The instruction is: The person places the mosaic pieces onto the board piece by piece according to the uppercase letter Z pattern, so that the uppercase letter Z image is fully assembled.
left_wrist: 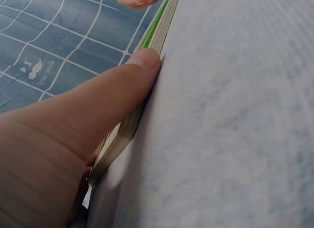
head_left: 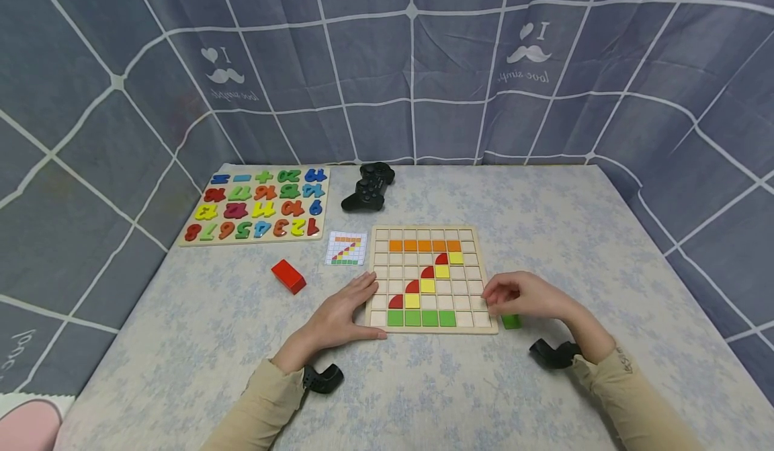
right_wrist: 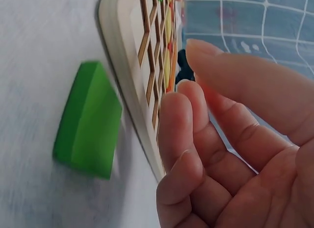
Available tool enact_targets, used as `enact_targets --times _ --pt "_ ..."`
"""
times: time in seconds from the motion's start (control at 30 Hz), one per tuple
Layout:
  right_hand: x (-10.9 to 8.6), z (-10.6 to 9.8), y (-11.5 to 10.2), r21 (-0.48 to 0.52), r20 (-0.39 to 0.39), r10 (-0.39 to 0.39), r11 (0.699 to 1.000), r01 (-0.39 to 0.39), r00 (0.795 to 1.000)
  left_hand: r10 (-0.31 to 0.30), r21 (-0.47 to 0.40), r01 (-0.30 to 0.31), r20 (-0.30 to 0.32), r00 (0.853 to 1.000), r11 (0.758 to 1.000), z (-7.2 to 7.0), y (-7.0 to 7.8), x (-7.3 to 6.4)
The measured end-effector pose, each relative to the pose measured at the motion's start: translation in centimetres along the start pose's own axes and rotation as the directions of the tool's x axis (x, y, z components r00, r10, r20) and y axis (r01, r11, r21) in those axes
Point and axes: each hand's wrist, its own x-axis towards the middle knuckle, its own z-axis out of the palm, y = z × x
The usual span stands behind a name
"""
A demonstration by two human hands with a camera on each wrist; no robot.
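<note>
A wooden grid board [head_left: 474,273] lies on the table with orange, yellow and green squares and red quarter-round pieces in its cells. Around its front-left corner spreads my left hand [head_left: 335,316], fingers on the left side. The left thumb [left_wrist: 122,86] lies straight against the front edge. By the board's right edge is my right hand [head_left: 526,295], thumb apart from the loosely bent fingers [right_wrist: 176,120], and nothing shows between them. Beneath it a green block [right_wrist: 95,125] rests on the table beside the board.
Left of the board lie a small pattern card [head_left: 346,248] and a red block [head_left: 289,276]. Behind stand a black game controller [head_left: 370,187] and a number puzzle board [head_left: 248,241]. A tile-patterned curtain [head_left: 375,61] surrounds the table's back and sides.
</note>
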Motion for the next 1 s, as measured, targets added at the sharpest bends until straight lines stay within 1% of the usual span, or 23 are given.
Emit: enact_targets --times 0.17,0.3,0.4,0.63,0.83,1.0 --pt "-0.4 -0.4 0.5 0.020 -0.018 -0.005 1.000 0.005 1.000 -0.002 0.000 0.002 0.003 1.000 1.000 0.0 0.0 0.0" --pt "-0.7 -0.8 0.7 0.019 -0.037 0.012 1.000 -0.011 0.999 -0.003 -0.001 0.003 0.004 1.000 1.000 0.1 0.0 0.0" --pt "-0.8 -1.0 1.0 0.026 -0.037 0.024 0.999 -0.023 0.999 -0.002 0.001 0.002 0.004 1.000 1.000 0.1 -0.1 0.0" --pt "-0.9 -1.4 1.8 0.061 0.002 0.031 0.998 -0.031 1.000 -0.014 0.001 0.014 0.005 1.000 1.000 0.0 0.0 0.0" --pt "-1.2 -1.6 2.5 0.092 0.048 0.019 0.995 -0.023 0.999 -0.011 0.003 0.010 0.005 1.000 1.000 0.0 0.1 0.0" --pt "-1.4 -1.6 2.8 0.099 0.063 0.002 0.995 -0.008 0.998 -0.008 0.002 0.008 0.004 1.000 1.000 0.0 0.1 0.0"
